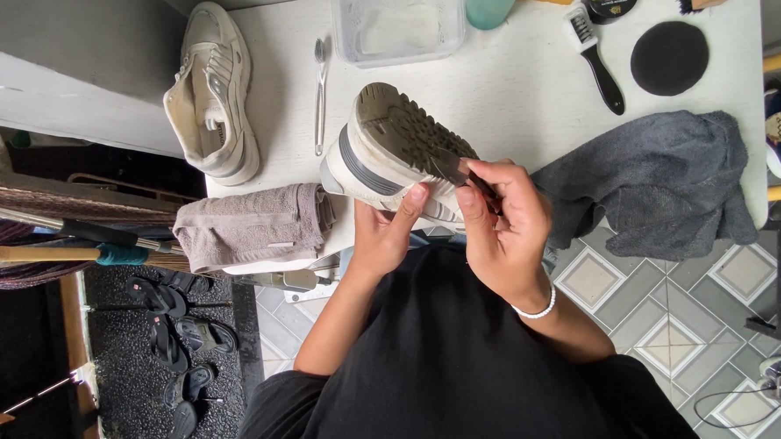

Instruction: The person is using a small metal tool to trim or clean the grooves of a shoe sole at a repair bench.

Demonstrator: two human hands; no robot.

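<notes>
Fingers (475, 192) of the right hand (504, 229) pinch a small dark tool against the grey sole of a white sneaker (393, 154), held sole-up at frame centre over the white table's (519, 85) near edge. Left hand (385, 232) grips the shoe's side (thumb pressed up). A second sneaker (212, 93) lies upper left; a grey cloth (656, 178) lies right.

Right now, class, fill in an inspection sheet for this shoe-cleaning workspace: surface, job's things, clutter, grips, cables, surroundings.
Surface: white table, crowded.
Job's things: sneaker sole-up; small tool against the sole.
Clutter: second sneaker, beige towel, grey cloth, brush, plastic tub, black pad.
Grips: left hand steadies the sneaker; right hand pinches the tool.
Cables: one on the floor.
Surroundings: tiled floor, sandals.
</notes>
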